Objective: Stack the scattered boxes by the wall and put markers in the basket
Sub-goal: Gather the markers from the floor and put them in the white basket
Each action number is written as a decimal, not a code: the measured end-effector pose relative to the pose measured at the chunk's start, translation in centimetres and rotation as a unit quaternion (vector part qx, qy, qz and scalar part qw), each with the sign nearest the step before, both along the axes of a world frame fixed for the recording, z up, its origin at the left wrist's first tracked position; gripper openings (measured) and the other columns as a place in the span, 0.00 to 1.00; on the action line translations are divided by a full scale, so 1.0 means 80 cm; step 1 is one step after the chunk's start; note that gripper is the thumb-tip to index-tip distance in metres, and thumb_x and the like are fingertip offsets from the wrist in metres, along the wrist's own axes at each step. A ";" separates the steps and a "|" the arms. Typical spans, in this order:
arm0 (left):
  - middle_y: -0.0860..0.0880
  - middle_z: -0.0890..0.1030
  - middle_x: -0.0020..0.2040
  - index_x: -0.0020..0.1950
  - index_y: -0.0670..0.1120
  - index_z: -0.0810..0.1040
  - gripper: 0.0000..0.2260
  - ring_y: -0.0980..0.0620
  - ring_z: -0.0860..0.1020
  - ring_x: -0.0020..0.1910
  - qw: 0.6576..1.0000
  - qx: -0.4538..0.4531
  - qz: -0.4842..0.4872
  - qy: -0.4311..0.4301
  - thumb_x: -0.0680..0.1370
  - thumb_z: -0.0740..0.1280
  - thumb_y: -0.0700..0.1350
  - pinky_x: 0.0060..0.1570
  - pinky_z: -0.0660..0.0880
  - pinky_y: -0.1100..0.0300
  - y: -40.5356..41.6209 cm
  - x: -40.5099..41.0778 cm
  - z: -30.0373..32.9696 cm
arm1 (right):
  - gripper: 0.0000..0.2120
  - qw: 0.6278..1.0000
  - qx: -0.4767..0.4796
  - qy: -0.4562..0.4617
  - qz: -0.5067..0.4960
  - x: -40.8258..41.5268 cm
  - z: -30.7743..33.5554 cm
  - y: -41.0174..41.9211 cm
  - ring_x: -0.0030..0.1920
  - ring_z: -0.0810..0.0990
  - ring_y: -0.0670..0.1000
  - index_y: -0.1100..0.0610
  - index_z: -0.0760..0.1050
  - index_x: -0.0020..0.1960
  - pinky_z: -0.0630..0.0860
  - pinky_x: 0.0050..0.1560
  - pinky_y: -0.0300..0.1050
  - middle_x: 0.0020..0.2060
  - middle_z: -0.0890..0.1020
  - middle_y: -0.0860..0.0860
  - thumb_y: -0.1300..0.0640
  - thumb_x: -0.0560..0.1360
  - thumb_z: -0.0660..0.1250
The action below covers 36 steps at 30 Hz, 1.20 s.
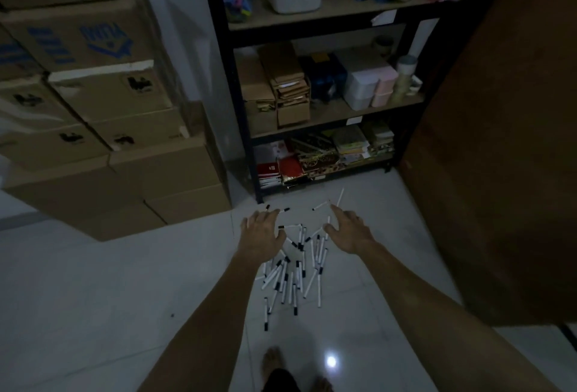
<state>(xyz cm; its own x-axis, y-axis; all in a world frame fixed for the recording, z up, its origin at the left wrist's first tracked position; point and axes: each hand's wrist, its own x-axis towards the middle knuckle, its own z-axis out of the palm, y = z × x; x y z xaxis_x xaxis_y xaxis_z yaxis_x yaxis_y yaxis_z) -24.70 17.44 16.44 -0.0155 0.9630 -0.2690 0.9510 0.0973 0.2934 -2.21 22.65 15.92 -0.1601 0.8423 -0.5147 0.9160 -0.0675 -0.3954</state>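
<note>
Dim storeroom, pale tiled floor (93, 298); cardboard boxes (103, 129) already stacked against the wall at far left, black shelving unit (240, 110) far centre, no basket identifiable among what shows. Markers (293, 270) lie in a loose heap on the floor in front of the shelving, with the left hand (261, 235) and right hand (349, 230) spread over its far edge, fingers splayed open and holding nothing. Likely risk: a two-handed sweep could roll strays such as the far marker (339, 197) under the bottom shelf.
</note>
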 end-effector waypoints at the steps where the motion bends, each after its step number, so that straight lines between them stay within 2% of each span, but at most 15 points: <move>1: 0.46 0.66 0.75 0.79 0.50 0.58 0.26 0.45 0.61 0.75 1.000 0.003 0.006 -0.002 0.81 0.58 0.54 0.74 0.55 0.47 0.003 0.008 -0.007 | 0.31 1.000 -0.006 0.001 -0.003 0.008 -0.007 0.003 0.77 0.55 0.60 0.45 0.47 0.80 0.57 0.74 0.59 0.78 0.55 0.56 0.40 0.82 0.54; 6: 0.47 0.63 0.77 0.79 0.49 0.55 0.28 0.44 0.57 0.77 0.999 0.005 0.040 -0.019 0.81 0.57 0.55 0.75 0.52 0.45 0.034 0.043 -0.044 | 0.32 1.000 -0.017 0.000 -0.016 0.041 -0.048 0.028 0.76 0.57 0.60 0.46 0.45 0.80 0.58 0.74 0.58 0.78 0.56 0.56 0.40 0.81 0.55; 12: 0.47 0.61 0.78 0.80 0.49 0.54 0.28 0.44 0.53 0.79 0.996 -0.041 0.065 -0.042 0.82 0.57 0.55 0.76 0.51 0.45 0.076 0.083 -0.091 | 0.33 0.999 -0.036 -0.005 -0.040 0.067 -0.100 0.077 0.75 0.59 0.60 0.45 0.45 0.80 0.58 0.72 0.59 0.77 0.57 0.56 0.39 0.81 0.55; 20: 0.47 0.59 0.78 0.80 0.49 0.53 0.28 0.45 0.52 0.79 0.994 -0.077 0.069 -0.044 0.82 0.56 0.54 0.76 0.48 0.46 0.148 0.098 -0.120 | 0.33 0.997 -0.061 -0.009 -0.041 0.083 -0.146 0.160 0.76 0.57 0.60 0.47 0.44 0.81 0.57 0.74 0.58 0.78 0.55 0.57 0.40 0.82 0.55; 25: 0.47 0.59 0.78 0.80 0.49 0.54 0.28 0.45 0.52 0.79 0.990 -0.087 0.099 -0.056 0.82 0.57 0.54 0.77 0.49 0.45 0.179 0.110 -0.154 | 0.33 0.997 -0.071 0.001 -0.024 0.083 -0.180 0.205 0.74 0.60 0.60 0.46 0.44 0.80 0.60 0.73 0.56 0.77 0.58 0.57 0.41 0.82 0.56; 33: 0.47 0.61 0.78 0.79 0.47 0.56 0.27 0.46 0.54 0.79 0.983 -0.088 0.148 -0.059 0.82 0.56 0.54 0.77 0.50 0.48 0.205 0.140 -0.267 | 0.33 0.993 -0.117 0.004 -0.019 0.083 -0.312 0.239 0.71 0.64 0.61 0.48 0.45 0.80 0.63 0.69 0.55 0.75 0.60 0.58 0.41 0.81 0.56; 36: 0.49 0.61 0.78 0.79 0.49 0.55 0.27 0.48 0.54 0.79 0.986 -0.086 0.137 -0.045 0.82 0.56 0.54 0.76 0.50 0.50 0.206 0.147 -0.344 | 0.33 0.991 -0.127 0.018 -0.045 0.076 -0.394 0.237 0.71 0.64 0.62 0.48 0.46 0.80 0.65 0.68 0.56 0.74 0.61 0.59 0.40 0.81 0.56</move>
